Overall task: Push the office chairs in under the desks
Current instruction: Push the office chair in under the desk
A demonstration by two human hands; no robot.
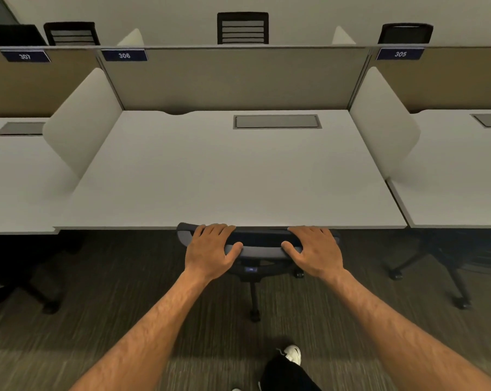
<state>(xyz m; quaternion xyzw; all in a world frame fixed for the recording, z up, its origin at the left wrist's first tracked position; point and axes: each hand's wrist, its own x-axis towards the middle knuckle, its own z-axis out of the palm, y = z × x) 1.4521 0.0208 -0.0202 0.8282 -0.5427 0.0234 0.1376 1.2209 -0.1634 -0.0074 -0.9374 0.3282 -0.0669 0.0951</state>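
While both bare forearms stretch forward over the carpet, the left hand (pixel 210 249) and the right hand (pixel 316 251) sit on the top edge of the dark blue-grey office chair backrest (pixel 262 245), one at each end. The fingers of both hands curl over the far side of that top edge and the thumbs hook under the near side, so each hand is grasping the backrest. The backrest stands right against the front edge of the pale grey rectangular table (pixel 224 176), with the seat hidden beneath the tabletop. Below the hands, the chair's black post and one castor leg (pixel 254 301) reach back toward the camera over the striped brown-grey carpet (pixel 111 320). A white trainer (pixel 293 354) with a dark trouser leg stands on the carpet below the right forearm. On the table, a grey cable flap (pixel 277 121) lies near the back edge, and white curved side screens (pixel 83 119) stand at either side. A beige partition (pixel 233 77) runs behind, carrying a dark blue label reading 306 (pixel 124 55). Under the next table to the right, another black chair base (pixel 436 266) shows, blurred. Beyond the partition, three dark chair backs (pixel 242 28) rise.
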